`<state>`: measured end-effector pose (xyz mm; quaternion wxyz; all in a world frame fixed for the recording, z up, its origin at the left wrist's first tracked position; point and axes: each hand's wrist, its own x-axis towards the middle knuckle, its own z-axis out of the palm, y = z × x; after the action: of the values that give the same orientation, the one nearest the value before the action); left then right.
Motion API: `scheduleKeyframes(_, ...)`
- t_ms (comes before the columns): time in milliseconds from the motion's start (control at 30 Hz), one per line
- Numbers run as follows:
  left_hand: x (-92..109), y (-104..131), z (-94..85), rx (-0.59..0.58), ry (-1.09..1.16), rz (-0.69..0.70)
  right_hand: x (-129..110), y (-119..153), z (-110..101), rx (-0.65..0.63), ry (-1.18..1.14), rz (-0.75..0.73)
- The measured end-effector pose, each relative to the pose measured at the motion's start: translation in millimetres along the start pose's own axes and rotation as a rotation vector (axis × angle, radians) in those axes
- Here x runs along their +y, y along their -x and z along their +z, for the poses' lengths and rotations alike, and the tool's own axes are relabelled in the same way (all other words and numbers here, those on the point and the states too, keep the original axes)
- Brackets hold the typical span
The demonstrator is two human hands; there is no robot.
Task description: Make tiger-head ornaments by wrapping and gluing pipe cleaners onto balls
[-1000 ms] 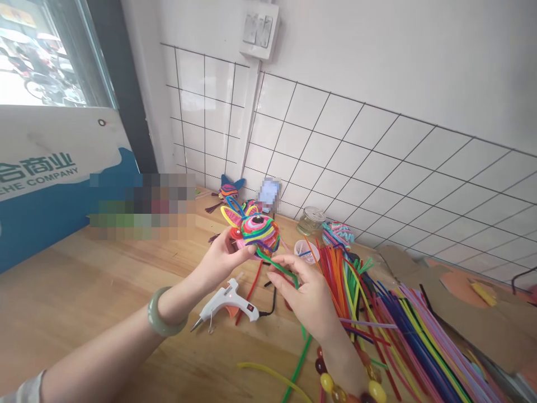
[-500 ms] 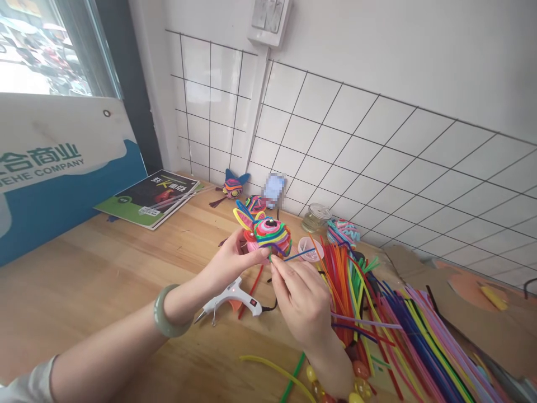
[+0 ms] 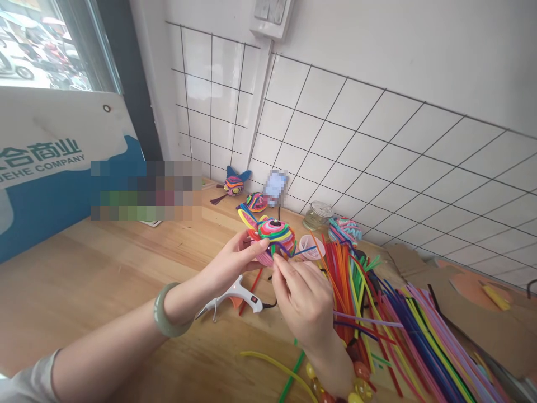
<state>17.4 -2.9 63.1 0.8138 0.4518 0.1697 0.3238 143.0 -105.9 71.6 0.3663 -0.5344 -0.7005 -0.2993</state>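
Note:
My left hand (image 3: 232, 258) is closed around a colourful striped animal figure (image 3: 282, 231), made of coiled pipe cleaners, with long ears and a dark round eye. The thumb presses on its near side. At the figure's lower edge my right hand (image 3: 302, 294) pinches the end of a green pipe cleaner (image 3: 273, 250); its fingertips partly hide it. A blue pipe cleaner (image 3: 305, 249) sticks out to the right of the figure. Below, on the table, lies a white hot glue gun (image 3: 239, 291), its nozzle pointing left.
Loose pipe cleaners (image 3: 432, 330) in many colours spread across the right side. A pink dish (image 3: 311, 247), a glass jar (image 3: 318, 217) and similar finished figures (image 3: 233, 183) stand along the gridded wall. Yellow pipe cleaner (image 3: 272, 361) lies in front. A phone (image 3: 276, 187) leans at the back.
Both hands and the figure have shifted slightly right in view, and the figure is turned a little. The right fingertips still pinch at its lower edge.

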Motion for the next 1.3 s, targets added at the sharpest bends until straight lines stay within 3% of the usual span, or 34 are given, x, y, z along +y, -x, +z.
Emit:
scheduleKeyframes(533,6.2,2.2,4.4,0.073,-0.051,-0.038,-2.6,-1.4,-1.8,-0.024,0.001,-0.014)
scheduleKeyframes(767,4.1,1.1,2.6,-0.006,-0.033,-0.051,-2.7,0.3,-1.8,0.004,0.036,-0.008)
scheduleKeyframes(1300,1.9,2.4,5.3,-0.011,0.041,-0.074,-4.9,-3.6,-5.2,-0.027,-0.014,0.016)
